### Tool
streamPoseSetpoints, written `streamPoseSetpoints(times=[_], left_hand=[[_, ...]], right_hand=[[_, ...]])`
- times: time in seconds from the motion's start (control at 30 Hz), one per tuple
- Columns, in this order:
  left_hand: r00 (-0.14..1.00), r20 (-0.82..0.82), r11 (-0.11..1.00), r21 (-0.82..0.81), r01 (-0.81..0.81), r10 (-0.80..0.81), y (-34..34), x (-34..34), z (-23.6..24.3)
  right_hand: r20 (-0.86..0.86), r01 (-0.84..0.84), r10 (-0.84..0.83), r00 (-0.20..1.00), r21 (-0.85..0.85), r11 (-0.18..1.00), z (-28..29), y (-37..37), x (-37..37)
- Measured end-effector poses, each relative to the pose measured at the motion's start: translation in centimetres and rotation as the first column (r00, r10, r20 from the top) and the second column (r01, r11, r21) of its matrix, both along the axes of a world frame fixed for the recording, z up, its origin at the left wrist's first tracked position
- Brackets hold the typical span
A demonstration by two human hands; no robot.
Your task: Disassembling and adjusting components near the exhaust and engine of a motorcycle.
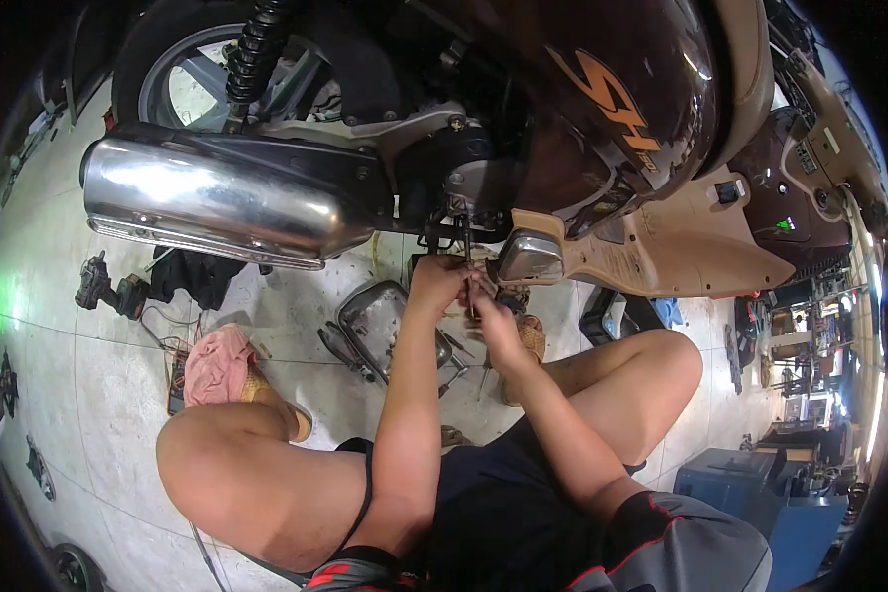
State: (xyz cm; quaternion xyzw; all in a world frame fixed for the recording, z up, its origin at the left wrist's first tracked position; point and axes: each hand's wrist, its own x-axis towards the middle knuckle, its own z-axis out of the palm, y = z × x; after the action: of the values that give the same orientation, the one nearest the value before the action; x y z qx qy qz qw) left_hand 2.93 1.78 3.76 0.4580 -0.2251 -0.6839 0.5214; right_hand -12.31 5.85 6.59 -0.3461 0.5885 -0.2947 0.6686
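Note:
In front of me stands a dark brown scooter (602,89) with tan trim and a shiny silver muffler (217,187). Both my hands meet low at its side, just under the engine and between the muffler and a metal-faced tan footrest (531,255). My left hand (438,282) has its fingers curled close against the lower end of a thin dark rod (466,237) that reaches up to the engine. Pressed up beside it, my right hand (491,314) is closed, with its fingertips near the left ones. Whatever small part lies between the fingers is too hidden to name.
A metal tray (373,306) lies on the tiled floor below my left forearm. Black cloth (195,276) and a dark power tool (96,284) lie at the left. A pink cloth (219,363) sits by my left knee. A blue cabinet (760,503) stands at the right.

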Motion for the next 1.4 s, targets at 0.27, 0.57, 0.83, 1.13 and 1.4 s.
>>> streamPoseSetpoints(times=[0.27,0.57,0.83,1.13,1.4], left_hand=[[0.844,0.431,0.941,-0.253,-0.226,0.318,0.0,-1.6,-0.1],[0.999,-0.038,0.998,0.047,0.029,-0.028,0.2,0.0,1.3],[0.811,0.580,0.995,-0.101,-0.021,0.076,0.2,-0.7,0.2],[0.999,-0.016,0.999,0.035,0.037,-0.036,0.5,0.2,2.0],[0.979,0.202,0.999,-0.044,-0.006,0.015,0.5,-0.1,1.1]], right_hand=[[-0.531,-0.317,0.134,0.837,-0.271,0.909,-1.4,0.9,0.4],[0.291,0.051,-0.133,0.947,0.272,0.961,-0.1,-0.3,-0.3],[-0.500,-0.302,0.121,0.858,-0.300,0.905,-0.5,0.4,0.6],[0.392,0.078,-0.160,0.906,0.217,0.973,0.7,0.0,0.6],[-0.428,-0.149,-0.067,0.901,-0.451,0.880,-0.8,0.5,1.1]])
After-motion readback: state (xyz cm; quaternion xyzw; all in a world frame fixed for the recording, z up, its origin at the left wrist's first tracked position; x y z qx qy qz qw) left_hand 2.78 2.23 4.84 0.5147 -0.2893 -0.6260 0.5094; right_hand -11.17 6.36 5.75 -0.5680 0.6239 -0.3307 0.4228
